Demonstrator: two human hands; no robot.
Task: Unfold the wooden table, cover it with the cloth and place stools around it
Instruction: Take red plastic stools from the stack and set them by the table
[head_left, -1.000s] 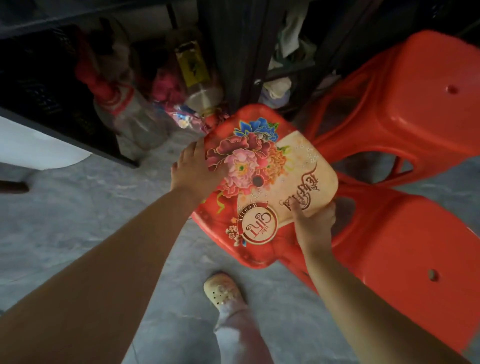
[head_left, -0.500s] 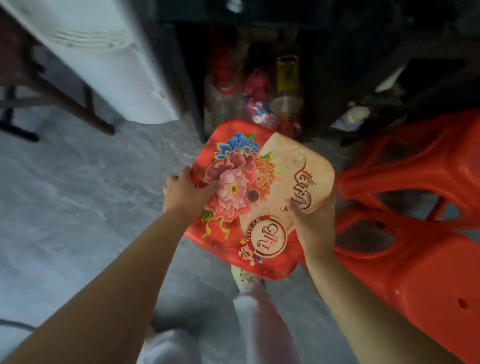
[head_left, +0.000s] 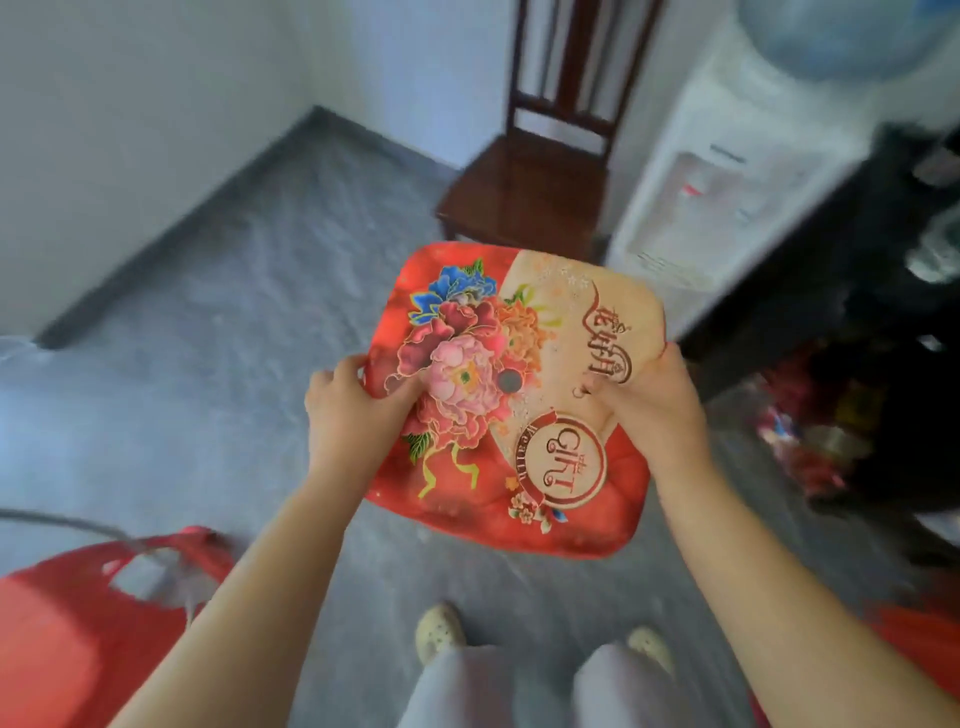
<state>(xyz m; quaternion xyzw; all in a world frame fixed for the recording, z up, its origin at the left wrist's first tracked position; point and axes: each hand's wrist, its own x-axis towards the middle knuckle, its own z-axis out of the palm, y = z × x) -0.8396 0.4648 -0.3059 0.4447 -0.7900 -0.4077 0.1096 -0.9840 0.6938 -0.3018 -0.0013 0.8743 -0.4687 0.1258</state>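
Presently the stool (head_left: 467, 483) is clamped at its edges by left grip (head_left: 358, 410) and right grip (head_left: 655, 410). Its hidden legs could be knocked against the far chair (head_left: 524, 197).

A home room: wooden chair (head_left: 540, 171) beside a water dispenser (head_left: 727, 171) on grey floor (head_left: 234, 312).

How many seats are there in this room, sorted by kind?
Red stools: 2, flowered stool held by left hand and right hand, plain stool lower left.
Wooden chair: 1
Total: 3; red patch lower right too cropped to tell.
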